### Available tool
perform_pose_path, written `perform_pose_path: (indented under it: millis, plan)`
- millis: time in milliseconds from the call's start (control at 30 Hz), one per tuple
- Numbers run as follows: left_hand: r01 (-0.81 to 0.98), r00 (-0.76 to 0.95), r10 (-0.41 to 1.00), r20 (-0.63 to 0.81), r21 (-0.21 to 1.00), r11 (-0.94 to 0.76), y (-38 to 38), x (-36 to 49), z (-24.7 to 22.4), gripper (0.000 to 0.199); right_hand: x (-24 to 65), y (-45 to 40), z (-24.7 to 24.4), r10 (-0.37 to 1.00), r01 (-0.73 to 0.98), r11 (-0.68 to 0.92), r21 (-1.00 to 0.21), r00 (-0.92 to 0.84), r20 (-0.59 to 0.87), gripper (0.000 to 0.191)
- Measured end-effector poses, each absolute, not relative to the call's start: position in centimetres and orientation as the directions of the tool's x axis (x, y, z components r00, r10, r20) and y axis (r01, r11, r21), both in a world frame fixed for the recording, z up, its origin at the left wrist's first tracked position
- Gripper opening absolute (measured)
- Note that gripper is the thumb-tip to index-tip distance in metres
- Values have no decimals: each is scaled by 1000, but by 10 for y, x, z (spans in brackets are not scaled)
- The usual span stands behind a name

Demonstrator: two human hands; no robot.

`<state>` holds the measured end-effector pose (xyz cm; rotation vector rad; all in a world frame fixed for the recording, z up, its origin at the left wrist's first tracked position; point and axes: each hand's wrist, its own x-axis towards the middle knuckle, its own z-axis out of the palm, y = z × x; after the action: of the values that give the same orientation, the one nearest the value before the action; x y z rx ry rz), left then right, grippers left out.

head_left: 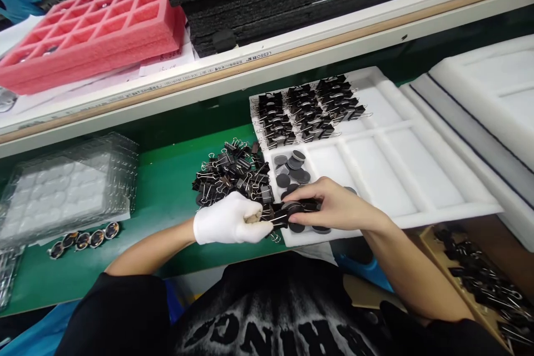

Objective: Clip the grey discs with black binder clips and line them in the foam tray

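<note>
My left hand, in a white glove, is closed on a black binder clip by its wire handles. My bare right hand pinches a dark round disc right against that clip; more black pieces lie under its fingers, partly hidden. Loose dark discs fill the near-left compartment of the white foam tray behind and below my hands. Just past my glove, a heap of binder clips spreads over the green table. Rows of clips with discs in them stand in the tray's far-left compartment.
Stacked clear plastic trays sit at the left, with several small round parts before them. A raised shelf edge runs behind, carrying a pink foam tray and black foam. A box of clips is at lower right.
</note>
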<state>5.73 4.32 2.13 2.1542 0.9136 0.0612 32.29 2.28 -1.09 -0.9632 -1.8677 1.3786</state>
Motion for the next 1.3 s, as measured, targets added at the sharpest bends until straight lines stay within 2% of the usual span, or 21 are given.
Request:
perform_pose_path:
  millis: [233, 433, 633, 733, 833, 900, 967, 1033, 1100, 1167, 1200, 1233, 1300]
  plan:
    - [575, 748, 565, -349, 766, -288, 52, 60, 18, 39, 329, 25, -9, 790, 151, 40, -988, -609, -61, 24]
    - [562, 748, 603, -279, 749, -350, 53, 61, 17, 42, 328, 28, -8, 812, 165, 60, -984, -581, -48, 23]
    - [605, 735, 552, -394, 748, -272, 49, 65, 23, 39, 326, 26, -1, 766, 130, -44, -990, -632, -117, 18]
    - [600, 734, 573, -363, 742, -298, 47, 66, 23, 39, 328, 25, 0, 761, 137, -40, -990, -638, -119, 18]
    - [581, 742, 621, -253, 705, -407, 47, 66, 24, 39, 331, 24, -3, 767, 147, -41, -988, -629, -125, 20]
    - [571, 746, 643, -174, 664, -482, 48, 66, 27, 33, 331, 22, -6, 812, 157, 55, -986, -582, -48, 21]
    - [568, 747, 633, -203, 691, -448, 49, 68, 31, 29, 331, 19, -9, 856, 184, 265, -946, -498, 143, 21]
    - [590, 705, 609, -365, 778, -217, 50, 72, 33, 47, 329, 17, -12, 836, 270, 489, -829, -415, 358, 19]
    - [574, 650, 576, -497, 817, 57, 51, 77, 32, 62, 327, 14, -14, 784, 377, 617, -691, -373, 496, 19]
    - [526, 623, 605, -496, 838, 144, 52, 81, 29, 58, 327, 11, -15, 756, 453, 653, -607, -348, 554, 22]
    - [511, 621, 637, -457, 852, 114, 53, 83, 29, 52, 328, 10, -15, 757, 463, 651, -602, -337, 560, 28]
    - [511, 618, 667, -416, 857, 62, 53, 83, 28, 46, 330, 8, -14, 768, 454, 639, -620, -328, 551, 42]
    - [552, 602, 712, -361, 833, -45, 54, 84, 29, 39, 334, 6, -11, 824, 426, 566, -706, -313, 471, 80]
